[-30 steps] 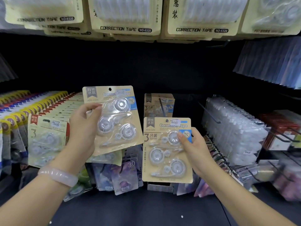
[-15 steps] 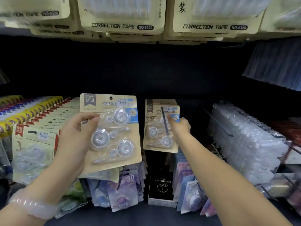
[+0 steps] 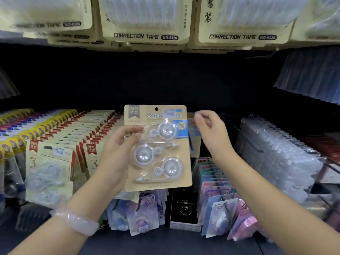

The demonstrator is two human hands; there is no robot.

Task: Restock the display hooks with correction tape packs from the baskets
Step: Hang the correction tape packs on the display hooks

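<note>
The left hand [image 3: 117, 153] grips one correction tape pack [image 3: 158, 148] by its left side, up in front of the hooks. It has three round tapes inside. A sticker hides part of its name. The right hand [image 3: 209, 133] is beside it, fingers loosely curled, holding nothing. A hung pack [image 3: 195, 140] behind is mostly hidden.

tan correction tape pack [image 3: 160, 183], pale pink bracelet [image 3: 77, 222]

Bright overhead light falls on the hanging packs [image 3: 145, 21] up top, softly out of focus, while the back of the display sinks into black. Glare glints off clear blisters [image 3: 276, 153] at right. Wide-angle bending curves the edges; the right hand [image 3: 209, 131] is motion-blurred.
</note>
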